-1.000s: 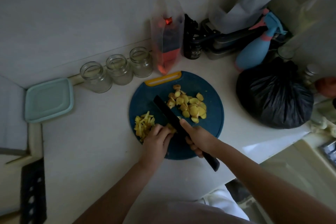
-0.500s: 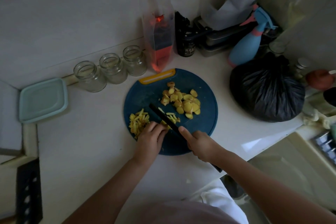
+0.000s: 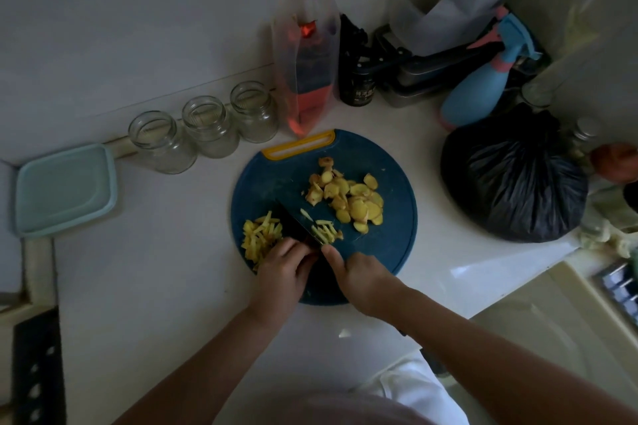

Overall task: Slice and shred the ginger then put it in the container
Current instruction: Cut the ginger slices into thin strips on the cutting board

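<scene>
The right hand grips the knife, forefinger along its blade, while the left hand, fingers curled, holds down ginger shreds on the cutting board.

jars: clear glass | bag: glossy plastic (crinkled) | board: matt

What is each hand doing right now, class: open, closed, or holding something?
Left hand: fingers curled beside the knife; whether they hold anything cannot be told.
Right hand: closed round the knife.
</scene>
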